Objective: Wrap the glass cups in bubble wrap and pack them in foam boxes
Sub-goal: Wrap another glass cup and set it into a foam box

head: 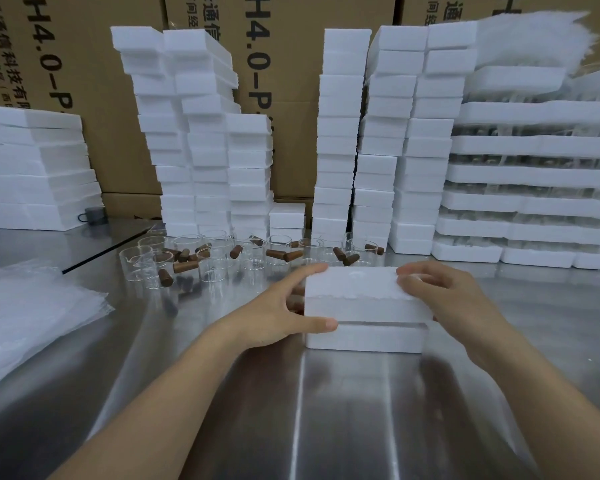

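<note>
Two hands clasp one white foam box [364, 306] that sits on the steel tabletop [361, 410] just in front of the person. The left hand [281, 317] grips the box's left end, thumb pressed on the front face at the seam between the upper and lower halves, forefinger stretched along the top edge. The right hand [444, 299] holds the right end, its fingers curled over the top corner. The upper half lies on the lower, a thin dark gap showing along the front seam toward the right. Behind the box, a loose cluster of clear glass cups [219, 261] stands bare on the tabletop, with brown cylindrical pieces [284, 254] scattered among them, most lying on their sides. A pile of bubble wrap sheets [32, 317] lies at the left edge, well apart from the box. Tall stacks of white foam boxes [201, 150] rise along the back, and at the right stand layered foam trays [534, 206] with glassware between the layers. Brown cartons [291, 81] with printed lettering form the backdrop.
</note>
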`<state>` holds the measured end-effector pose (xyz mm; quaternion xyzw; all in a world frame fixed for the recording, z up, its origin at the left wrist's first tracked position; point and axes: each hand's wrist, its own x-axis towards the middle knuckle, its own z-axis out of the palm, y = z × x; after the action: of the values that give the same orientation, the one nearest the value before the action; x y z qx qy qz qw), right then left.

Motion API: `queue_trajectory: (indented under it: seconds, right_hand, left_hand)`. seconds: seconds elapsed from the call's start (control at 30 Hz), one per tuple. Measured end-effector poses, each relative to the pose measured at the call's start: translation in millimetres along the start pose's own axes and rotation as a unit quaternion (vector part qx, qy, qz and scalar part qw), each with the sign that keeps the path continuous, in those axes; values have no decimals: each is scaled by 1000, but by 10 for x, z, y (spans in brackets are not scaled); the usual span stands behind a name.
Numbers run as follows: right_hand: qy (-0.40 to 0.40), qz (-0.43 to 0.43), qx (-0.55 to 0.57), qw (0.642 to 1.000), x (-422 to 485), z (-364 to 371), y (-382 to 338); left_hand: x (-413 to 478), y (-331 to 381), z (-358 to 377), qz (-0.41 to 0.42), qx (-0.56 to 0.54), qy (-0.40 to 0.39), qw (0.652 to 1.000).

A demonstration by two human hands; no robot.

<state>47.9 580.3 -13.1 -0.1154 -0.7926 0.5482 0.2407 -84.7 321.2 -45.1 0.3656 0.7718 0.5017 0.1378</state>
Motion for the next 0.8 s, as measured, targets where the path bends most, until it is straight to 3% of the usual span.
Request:
queue_trajectory:
  seconds: [0.17, 0.33, 0.53, 0.8]
  right_hand:
    - [-15, -1, -39, 999, -30, 13, 61]
    - [-35, 31, -2, 999, -30, 40, 95]
    - [13, 26, 8, 1000, 1, 75, 146]
    - [10, 17, 7, 1000, -25, 73, 121]
  left_hand:
    - [-5, -2, 2, 5, 15, 6, 1000]
    - [-18, 61, 27, 3, 26, 19, 999]
    - [-41, 110, 66, 3, 11, 43, 999]
    - [-51, 70, 56, 14, 39, 51, 998]
